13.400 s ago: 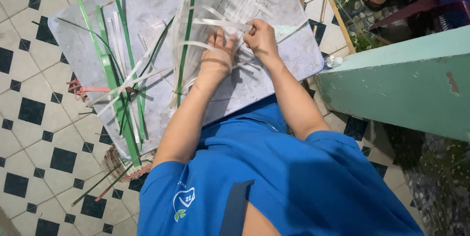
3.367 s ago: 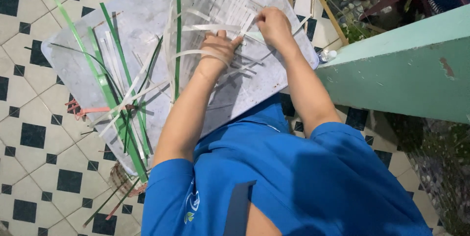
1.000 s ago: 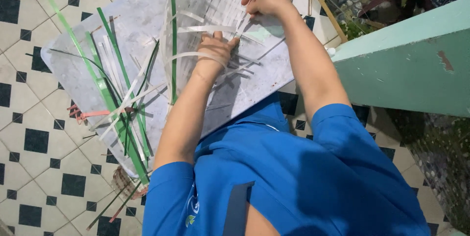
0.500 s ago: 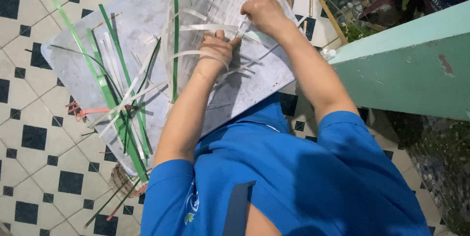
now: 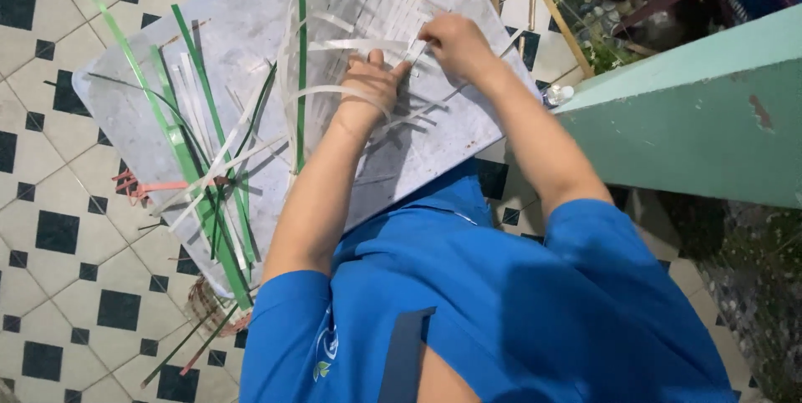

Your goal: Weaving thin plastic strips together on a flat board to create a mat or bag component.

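Head view, two hands, left hand (image 5: pixel 372 86) flat on white strips (image 5: pixel 351 44), right hand (image 5: pixel 451 44) fingers pinching one

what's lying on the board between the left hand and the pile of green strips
In the head view, one upright green strip and a few loose white strips lie there on the grey board.
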